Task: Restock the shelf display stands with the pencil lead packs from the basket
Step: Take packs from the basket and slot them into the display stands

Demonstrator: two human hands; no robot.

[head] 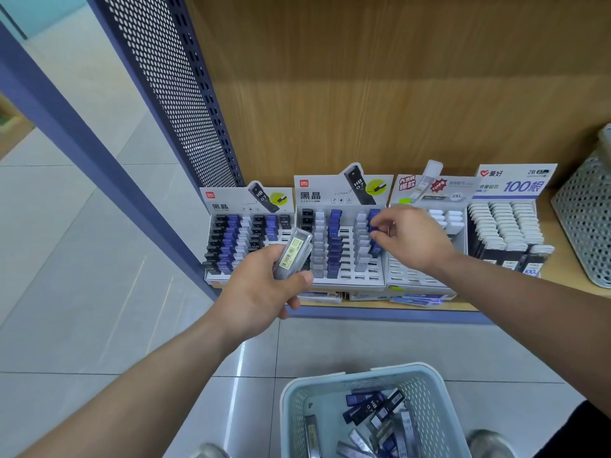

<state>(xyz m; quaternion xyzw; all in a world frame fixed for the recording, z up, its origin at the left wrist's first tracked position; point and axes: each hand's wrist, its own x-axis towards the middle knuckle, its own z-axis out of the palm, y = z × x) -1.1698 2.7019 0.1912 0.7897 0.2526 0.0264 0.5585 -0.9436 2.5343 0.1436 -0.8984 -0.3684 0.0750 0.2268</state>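
Observation:
My left hand (261,292) grips a few grey pencil lead packs (292,254) with a yellow label, held up in front of the left display stand (244,206). My right hand (410,236) reaches over the middle display stand (344,196) and pinches a blue lead pack (375,228) at its right column. The stands hold rows of black, blue and white packs. Below me on the floor a pale blue basket (429,385) holds several loose lead packs (370,404).
Two more stands sit to the right, one half-filled white (443,219), one full of white-capped packs (506,226). A perforated grey bin (585,206) stands at the far right of the wooden shelf. A blue perforated upright (165,77) borders the left. Flat packs lie along the shelf's front edge (416,299).

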